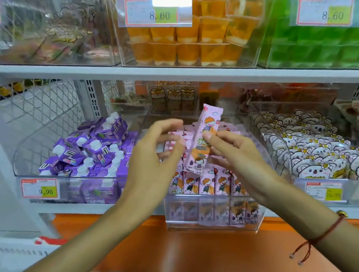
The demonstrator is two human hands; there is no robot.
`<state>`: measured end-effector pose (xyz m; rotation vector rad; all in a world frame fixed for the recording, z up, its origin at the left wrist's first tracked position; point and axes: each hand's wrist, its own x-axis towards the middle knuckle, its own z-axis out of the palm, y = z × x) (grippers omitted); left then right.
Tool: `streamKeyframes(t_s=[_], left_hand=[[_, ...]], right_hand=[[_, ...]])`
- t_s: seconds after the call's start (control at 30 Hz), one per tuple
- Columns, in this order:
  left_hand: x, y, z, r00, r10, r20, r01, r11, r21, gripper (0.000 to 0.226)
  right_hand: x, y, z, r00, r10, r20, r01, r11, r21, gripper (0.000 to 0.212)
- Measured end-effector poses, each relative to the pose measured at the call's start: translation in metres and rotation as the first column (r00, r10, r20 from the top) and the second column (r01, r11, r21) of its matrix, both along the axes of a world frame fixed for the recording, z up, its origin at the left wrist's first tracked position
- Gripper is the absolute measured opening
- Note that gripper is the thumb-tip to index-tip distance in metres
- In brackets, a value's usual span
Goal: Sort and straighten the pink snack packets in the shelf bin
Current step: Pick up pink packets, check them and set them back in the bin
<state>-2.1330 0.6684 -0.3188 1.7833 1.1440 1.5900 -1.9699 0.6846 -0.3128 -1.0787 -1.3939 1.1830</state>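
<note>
Right hand (231,150) pinches long pink cartoon-printed snack packet (205,137) mid-length, tilted upright at frame centre; left hand (154,158) just beside it, fingers spread loosely.

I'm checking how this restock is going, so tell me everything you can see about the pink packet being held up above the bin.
The raised pink packet is a long, narrow pack in glossy pink wrapping, printed with a cartoon child with orange hair and another with dark hair near its lower end. It stands nearly upright, its top tilted slightly right, above the rows of matching packets in the clear bin. The right hand pinches it at mid-length between thumb and fingers. The left hand hovers beside it, fingers loosely curled, not clearly touching.
</note>
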Motion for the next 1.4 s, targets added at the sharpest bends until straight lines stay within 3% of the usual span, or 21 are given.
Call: streamKeyframes(t_s=[0.17, 0.3, 0.43, 0.53, 0.73, 0.83, 0.97, 1.1, 1.2, 1.3, 1.4], left_hand=[[0.004, -0.003, -0.013, 0.992, -0.079, -0.103, 0.067, 0.991, -0.112, 0.032], [0.008, -0.006, -0.015, 0.991, 0.008, -0.136, -0.016, 0.998, -0.058, 0.041], [0.009, -0.006, -0.013, 0.986, 0.02, -0.167, -0.022, 1.0, -0.011, 0.04], [0.008, -0.007, -0.015, 0.979, 0.022, -0.205, -0.022, 1.0, 0.005, 0.032], [0.01, -0.005, -0.014, 0.931, 0.106, -0.348, -0.061, 0.989, 0.138, 0.039], [0.012, -0.005, -0.014, 0.946, 0.102, -0.308, -0.07, 0.991, 0.113, 0.041], [0.009, -0.006, -0.007, 0.972, 0.054, -0.228, -0.051, 0.999, 0.015, 0.031], [0.009, -0.007, 0.001, 0.994, -0.101, 0.033, 0.106, 0.963, -0.246, 0.022], [0.01, -0.006, 0.003, 0.944, -0.183, 0.275, 0.294, 0.844, -0.448, 0.024], [0.01, -0.006, 0.001, 0.934, -0.198, 0.299, 0.327, 0.81, -0.486, 0.026], [0.01, -0.006, 0.003, 0.947, -0.198, 0.254, 0.295, 0.849, -0.438, 0.028]], right_hand=[[0.001, -0.003, -0.002, 0.997, -0.022, -0.073, 0.016, 0.996, -0.084, 0.032], [0.0, -0.004, -0.003, 0.995, -0.026, -0.092, 0.018, 0.996, -0.089, 0.032], [0.0, -0.007, 0.0, 0.989, 0.052, -0.136, -0.058, 0.997, -0.043, 0.016], [-0.001, -0.009, 0.001, 0.973, 0.112, -0.203, -0.117, 0.993, -0.011, 0.015], [-0.003, -0.01, -0.005, 0.977, -0.109, -0.183, 0.113, 0.994, 0.011, 0.033], [-0.002, -0.011, -0.005, 0.977, -0.128, -0.172, 0.133, 0.991, 0.018, 0.038], [0.002, -0.011, 0.001, 0.986, -0.043, -0.162, 0.039, 0.999, -0.029, 0.035], [0.01, -0.009, 0.007, 0.991, -0.046, -0.122, 0.036, 0.996, -0.085, 0.028], [0.012, -0.009, 0.008, 0.99, -0.07, -0.12, 0.053, 0.99, -0.134, 0.038], [0.012, -0.009, 0.007, 0.99, -0.057, -0.127, 0.037, 0.988, -0.15, 0.04], [0.013, -0.008, 0.005, 0.997, 0.011, -0.081, -0.018, 0.996, -0.09, 0.035]])
